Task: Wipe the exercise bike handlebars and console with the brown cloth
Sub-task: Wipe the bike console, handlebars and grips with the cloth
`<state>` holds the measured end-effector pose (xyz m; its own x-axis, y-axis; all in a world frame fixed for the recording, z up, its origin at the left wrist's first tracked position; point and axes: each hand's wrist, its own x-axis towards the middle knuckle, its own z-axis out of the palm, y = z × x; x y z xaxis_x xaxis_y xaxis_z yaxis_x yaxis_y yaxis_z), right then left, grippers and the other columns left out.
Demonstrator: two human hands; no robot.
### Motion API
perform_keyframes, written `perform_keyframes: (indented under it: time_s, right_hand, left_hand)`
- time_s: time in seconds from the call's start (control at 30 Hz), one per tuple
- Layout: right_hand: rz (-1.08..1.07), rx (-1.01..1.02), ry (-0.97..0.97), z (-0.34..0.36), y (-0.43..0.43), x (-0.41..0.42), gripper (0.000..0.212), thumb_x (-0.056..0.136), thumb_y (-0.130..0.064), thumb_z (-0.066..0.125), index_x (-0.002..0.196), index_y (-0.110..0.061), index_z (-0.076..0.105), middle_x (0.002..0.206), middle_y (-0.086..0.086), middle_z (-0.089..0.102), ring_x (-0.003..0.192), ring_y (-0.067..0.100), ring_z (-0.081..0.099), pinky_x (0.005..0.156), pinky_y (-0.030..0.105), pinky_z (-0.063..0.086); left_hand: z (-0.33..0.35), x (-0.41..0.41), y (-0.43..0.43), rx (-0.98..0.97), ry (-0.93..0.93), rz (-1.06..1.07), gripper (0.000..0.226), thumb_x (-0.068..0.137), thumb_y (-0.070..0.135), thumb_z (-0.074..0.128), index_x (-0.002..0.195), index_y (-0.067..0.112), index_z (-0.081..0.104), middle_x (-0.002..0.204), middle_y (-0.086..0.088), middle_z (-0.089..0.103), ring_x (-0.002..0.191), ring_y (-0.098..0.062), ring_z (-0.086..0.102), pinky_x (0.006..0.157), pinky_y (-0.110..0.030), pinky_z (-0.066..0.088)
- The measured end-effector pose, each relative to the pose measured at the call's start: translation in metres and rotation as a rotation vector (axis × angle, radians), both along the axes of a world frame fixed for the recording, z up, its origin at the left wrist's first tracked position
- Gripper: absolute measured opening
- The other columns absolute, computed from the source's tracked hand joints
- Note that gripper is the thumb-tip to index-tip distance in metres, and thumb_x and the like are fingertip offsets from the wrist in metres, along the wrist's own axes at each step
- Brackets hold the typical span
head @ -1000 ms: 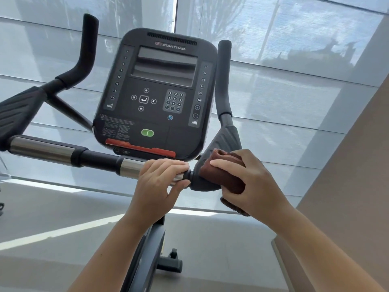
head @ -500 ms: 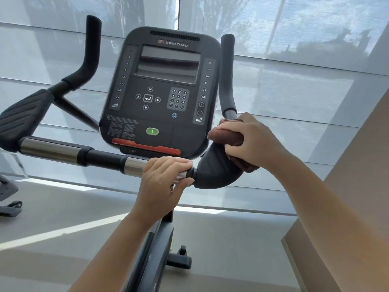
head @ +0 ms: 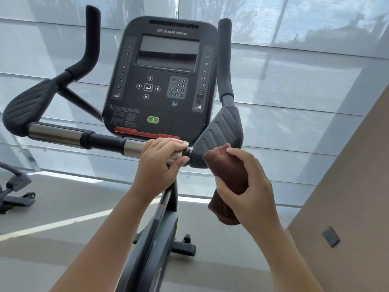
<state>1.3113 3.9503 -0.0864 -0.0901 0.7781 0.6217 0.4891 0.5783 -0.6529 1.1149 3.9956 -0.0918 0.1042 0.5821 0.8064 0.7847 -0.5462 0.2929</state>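
The exercise bike's black console (head: 166, 81) stands in the centre, with a screen, keypad and green button. The handlebar (head: 63, 135) runs across below it, with steel sections, ribbed black elbow pads (head: 221, 129) and upright grips (head: 224, 57). My left hand (head: 162, 159) is wrapped around the steel bar just left of the right elbow pad. My right hand (head: 250, 186) grips the folded brown cloth (head: 229, 171), whose top end touches the lower right edge of that pad. The cloth's bottom end hangs below my fist.
The bike's post (head: 160, 224) and base foot (head: 183, 247) drop to the grey floor. Another machine's frame (head: 14, 186) sits at the far left. A beige wall (head: 347, 186) with a dark socket plate (head: 330, 236) closes in on the right. Shaded windows fill the background.
My right hand with the cloth slid up from the pad's lower end to its top, then came back down to the lower right edge. My left hand stayed on the bar.
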Motion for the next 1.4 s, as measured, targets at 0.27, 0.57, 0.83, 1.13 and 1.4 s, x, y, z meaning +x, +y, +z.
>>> perform_keyframes:
  time_s: [0.27, 0.57, 0.83, 1.13, 1.4]
  right_hand:
    - [-0.091, -0.232, 0.154, -0.053, -0.001, -0.034, 0.051, 0.075, -0.019, 0.072, 0.100, -0.042, 0.034, 0.098, -0.011, 0.052, 0.085, 0.004, 0.056, 0.070, 0.015, 0.050]
    - [-0.124, -0.088, 0.447, -0.060, 0.006, -0.070, 0.053, 0.071, -0.014, 0.076, 0.094, -0.044, 0.039, 0.100, -0.008, 0.056, 0.091, 0.007, 0.059, 0.072, 0.009, 0.050]
    - [-0.239, -0.081, 0.410, -0.050, 0.023, -0.019, 0.051, 0.073, -0.008, 0.074, 0.093, -0.040, 0.040, 0.095, -0.024, 0.049, 0.086, -0.007, 0.056, 0.066, 0.001, 0.043]
    - [-0.112, -0.054, 0.269, -0.057, 0.000, -0.068, 0.055, 0.067, -0.013, 0.077, 0.095, -0.042, 0.039, 0.093, -0.010, 0.056, 0.084, 0.006, 0.057, 0.069, 0.007, 0.046]
    - [-0.217, -0.041, 0.203, -0.049, 0.018, -0.025, 0.054, 0.069, -0.008, 0.075, 0.092, -0.043, 0.041, 0.094, -0.014, 0.056, 0.087, 0.007, 0.057, 0.072, 0.014, 0.048]
  left_hand:
    - [0.001, 0.001, -0.001, -0.037, -0.024, 0.006, 0.021, 0.075, 0.019, 0.066, 0.092, 0.007, 0.069, 0.095, -0.004, 0.071, 0.094, -0.021, 0.063, 0.089, -0.027, 0.036]
    - [0.001, -0.002, 0.002, -0.018, -0.017, -0.030, 0.021, 0.075, 0.019, 0.067, 0.092, 0.007, 0.069, 0.095, -0.003, 0.071, 0.094, -0.020, 0.063, 0.086, -0.034, 0.041]
    - [0.001, -0.002, 0.000, -0.038, -0.017, -0.016, 0.021, 0.076, 0.019, 0.066, 0.092, 0.006, 0.069, 0.095, -0.004, 0.071, 0.094, -0.020, 0.063, 0.088, -0.030, 0.039]
    - [0.003, 0.000, -0.001, -0.034, -0.040, -0.033, 0.019, 0.077, 0.015, 0.064, 0.092, 0.004, 0.070, 0.095, -0.005, 0.071, 0.094, -0.020, 0.062, 0.089, -0.034, 0.041]
    - [0.002, -0.004, -0.001, -0.041, 0.001, -0.054, 0.022, 0.075, 0.013, 0.065, 0.093, 0.002, 0.070, 0.096, -0.008, 0.071, 0.094, -0.026, 0.063, 0.086, -0.043, 0.044]
